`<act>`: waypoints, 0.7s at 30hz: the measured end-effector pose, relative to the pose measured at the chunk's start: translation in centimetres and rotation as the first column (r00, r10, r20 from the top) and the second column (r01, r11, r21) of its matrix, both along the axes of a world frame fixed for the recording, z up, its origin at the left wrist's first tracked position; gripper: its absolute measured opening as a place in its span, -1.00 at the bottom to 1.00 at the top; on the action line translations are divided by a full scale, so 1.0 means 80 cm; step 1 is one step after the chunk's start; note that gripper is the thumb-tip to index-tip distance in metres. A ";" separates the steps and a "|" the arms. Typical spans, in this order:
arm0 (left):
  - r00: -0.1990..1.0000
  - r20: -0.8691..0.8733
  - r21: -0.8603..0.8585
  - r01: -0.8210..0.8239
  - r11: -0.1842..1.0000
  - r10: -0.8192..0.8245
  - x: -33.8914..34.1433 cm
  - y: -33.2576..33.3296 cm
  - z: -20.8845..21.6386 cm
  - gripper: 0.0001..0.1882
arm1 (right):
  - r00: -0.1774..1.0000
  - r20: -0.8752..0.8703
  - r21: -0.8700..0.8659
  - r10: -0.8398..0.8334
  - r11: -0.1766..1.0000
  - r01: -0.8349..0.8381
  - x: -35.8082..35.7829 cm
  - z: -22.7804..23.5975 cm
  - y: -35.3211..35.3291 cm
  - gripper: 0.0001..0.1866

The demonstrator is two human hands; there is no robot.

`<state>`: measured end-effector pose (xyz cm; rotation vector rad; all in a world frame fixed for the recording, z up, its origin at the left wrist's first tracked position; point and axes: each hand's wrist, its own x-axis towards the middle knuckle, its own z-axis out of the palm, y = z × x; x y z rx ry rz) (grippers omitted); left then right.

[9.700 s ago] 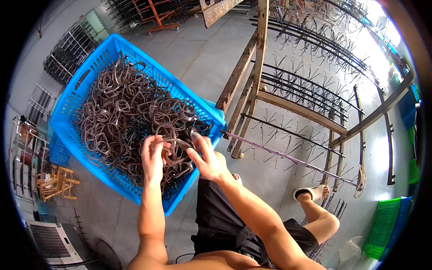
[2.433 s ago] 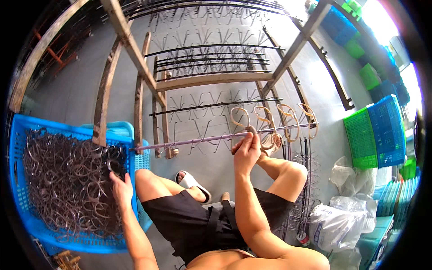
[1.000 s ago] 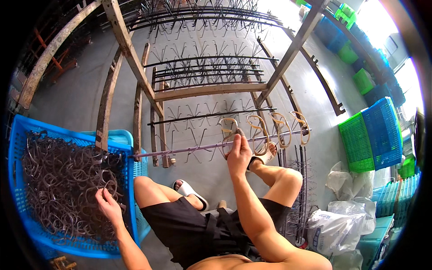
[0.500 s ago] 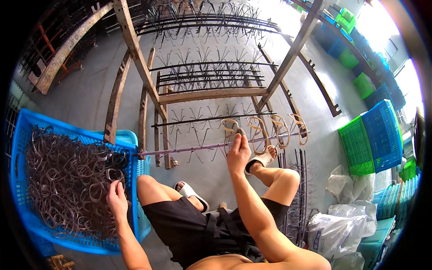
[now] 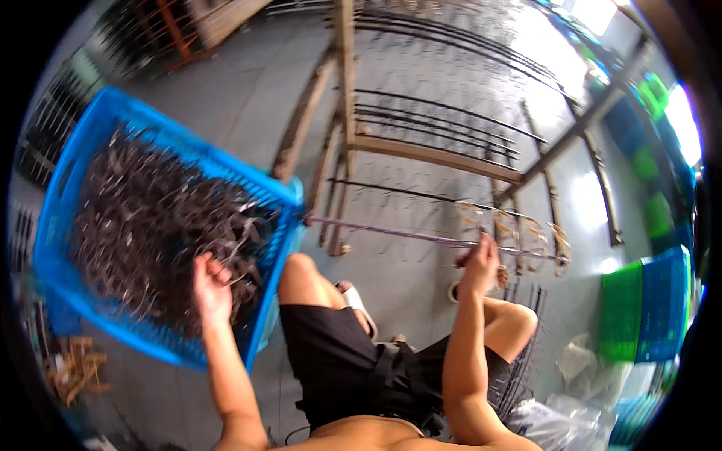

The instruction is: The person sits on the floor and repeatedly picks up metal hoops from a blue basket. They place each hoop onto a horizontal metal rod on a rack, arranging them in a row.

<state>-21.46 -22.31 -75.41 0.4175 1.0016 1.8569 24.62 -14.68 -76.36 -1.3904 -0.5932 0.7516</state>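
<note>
My left hand hovers over a blue basket heaped with dark, thin loops that look like eyeglass frames. Its fingers are curled; blur hides what they may hold. To the right, my right hand has thumb and fingers pinched together at a long purplish rod. What lies in that pinch cannot be made out. Several tan, frame-like loops hang along the rod's right part, just beyond my right hand. The rod's left end meets the basket's right rim.
Ahead stands a worn rack bearing several dark rods with thin prongs. Green and blue crates stand at the right, with plastic bags lower down. More pronged rods lie beside my right leg. A small wooden stool is at lower left.
The view has swung left, so basket and rack appear farther right. My left hand's fingers have curled more over the loops. The right hand now pinches close against the rod, beside the tan loops.
</note>
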 end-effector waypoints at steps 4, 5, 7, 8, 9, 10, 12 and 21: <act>0.989 -0.029 0.102 0.145 0.984 -0.143 0.008 -0.009 -0.004 -0.72 | 0.515 0.845 0.036 -0.140 0.978 0.207 -0.025 0.002 -0.028 -0.74; 0.982 -0.051 0.120 0.186 0.975 -0.181 0.012 -0.011 -0.002 -0.72 | 0.067 0.963 0.230 -0.260 0.928 0.295 -0.055 0.022 -0.036 -0.75; 0.972 -0.140 0.093 0.205 0.974 -0.191 0.020 -0.015 -0.005 -0.75 | 0.432 0.902 0.039 0.004 0.995 -0.091 -0.111 0.034 -0.048 -0.71; 0.961 -0.160 0.104 0.243 0.964 -0.225 0.025 -0.017 -0.006 -0.75 | 0.599 0.742 -0.067 0.301 0.922 -0.380 -0.154 0.042 -0.056 -0.68; 0.955 -0.200 0.091 0.241 0.966 -0.220 0.027 -0.019 -0.013 -0.73 | 0.627 0.519 -0.138 0.582 0.780 -0.610 -0.196 0.047 -0.062 -0.65; 0.951 -0.236 0.081 0.225 0.971 -0.201 0.031 -0.020 -0.016 -0.72 | 0.572 0.318 -0.161 0.756 0.637 -0.754 -0.235 0.044 -0.064 -0.62; 0.930 -0.314 0.051 0.219 0.974 -0.192 0.044 -0.020 -0.018 -0.70 | 0.520 0.097 -0.143 0.849 0.529 -0.837 -0.311 0.014 -0.052 -0.61; 0.870 -0.482 0.018 0.125 0.992 -0.101 0.032 -0.022 -0.015 -0.71 | 0.413 -0.472 0.172 0.779 0.540 -0.824 -0.370 0.023 -0.032 -0.74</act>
